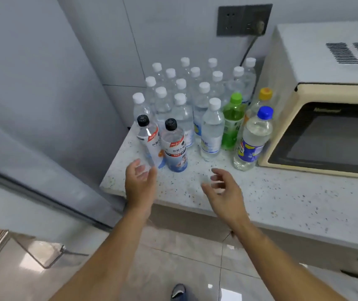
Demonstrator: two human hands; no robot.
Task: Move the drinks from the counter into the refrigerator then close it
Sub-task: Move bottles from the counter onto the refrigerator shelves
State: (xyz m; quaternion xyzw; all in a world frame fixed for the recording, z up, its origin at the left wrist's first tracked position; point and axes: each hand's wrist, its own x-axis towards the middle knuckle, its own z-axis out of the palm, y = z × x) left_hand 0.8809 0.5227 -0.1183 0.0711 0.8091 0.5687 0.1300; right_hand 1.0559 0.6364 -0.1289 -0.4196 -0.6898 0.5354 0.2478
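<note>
Head view: a cluster of plastic drink bottles stands at the left end of the pale speckled stone counter (271,198), packed between the grey refrigerator side panel (43,105) on the left and the cream microwave oven (325,118) on the right. Toward the back wall stand the clear white-capped water bottles (180,114), close together, many touching. Nearest the front edge are two clear black-capped bottles with white and blue labels (174,146), side by side near the counter's left corner. Right of them stand a green bottle with a green cap (232,122), an orange-capped bottle (264,94) largely hidden, and a clear blue-capped bottle with a blue and yellow label (253,140) just beside the microwave.

The left hand (140,181) is spread, fingers loosely curved, holding nothing, just in front of the leftmost black-capped bottle; whether it touches it I cannot tell. The right hand (222,185) hovers over the bare front of the counter, fingers relaxed, also empty.

The bottles look full, so each is probably fairly heavy, with thin walls that give under a squeeze and smooth labels that may slip. The labelled middle of the body, or the firmer neck below the cap, seems the best hold. Packed bottles could topple when a neighbour is pulled.
</note>
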